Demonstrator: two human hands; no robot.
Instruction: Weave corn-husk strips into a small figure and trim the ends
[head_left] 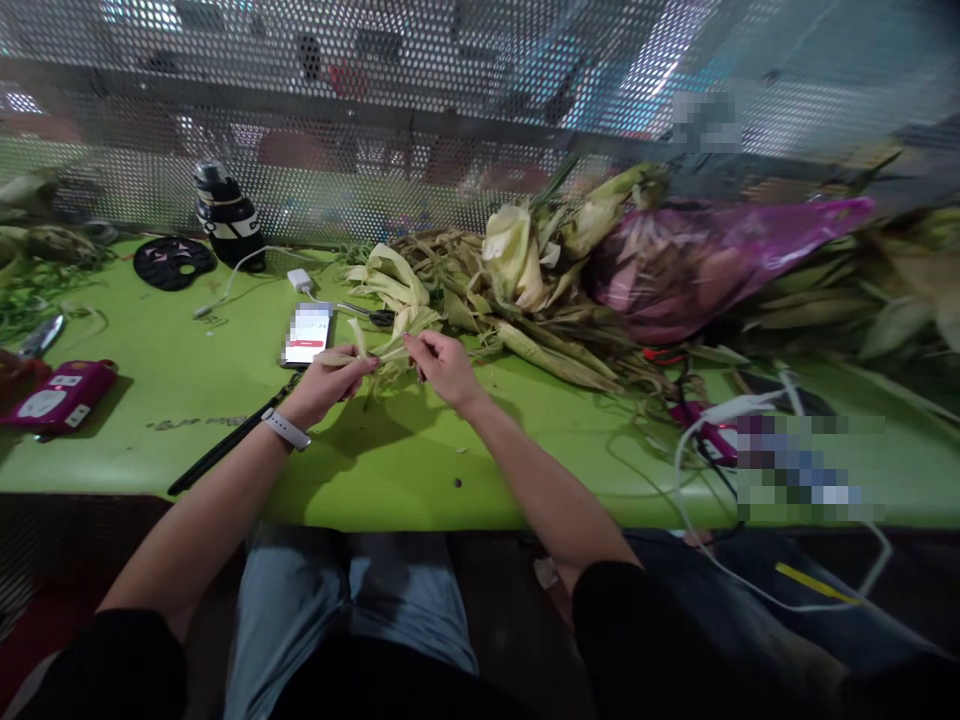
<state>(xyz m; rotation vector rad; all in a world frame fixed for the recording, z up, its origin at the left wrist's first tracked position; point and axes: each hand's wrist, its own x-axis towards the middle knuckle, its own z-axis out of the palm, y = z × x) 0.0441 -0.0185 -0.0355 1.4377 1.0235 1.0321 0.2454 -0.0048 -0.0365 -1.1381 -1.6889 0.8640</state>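
Pale strips of corn husk (390, 348) stretch between my two hands, a little above the green table. My left hand (336, 378), with a white band on its wrist, is closed on the left end of the strips. Thumb and fingers of my right hand (441, 367) pinch the strips at the other side. Just beyond my hands, more pale husks (394, 278) lie against a large heap of dry corn husks (465, 270). A lit phone (307, 333) lies beside my left hand, and a black strap (232, 435) runs under my left forearm.
On the green table (405, 490) stand a black bottle (232, 220), a black fan-like disc (174, 262) and a magenta power box (66, 396). A purple plastic bag (675, 265) sits right of the heap. White cables (686, 450) loop over the right front edge. Perforated metal mesh (420, 130) closes the back.
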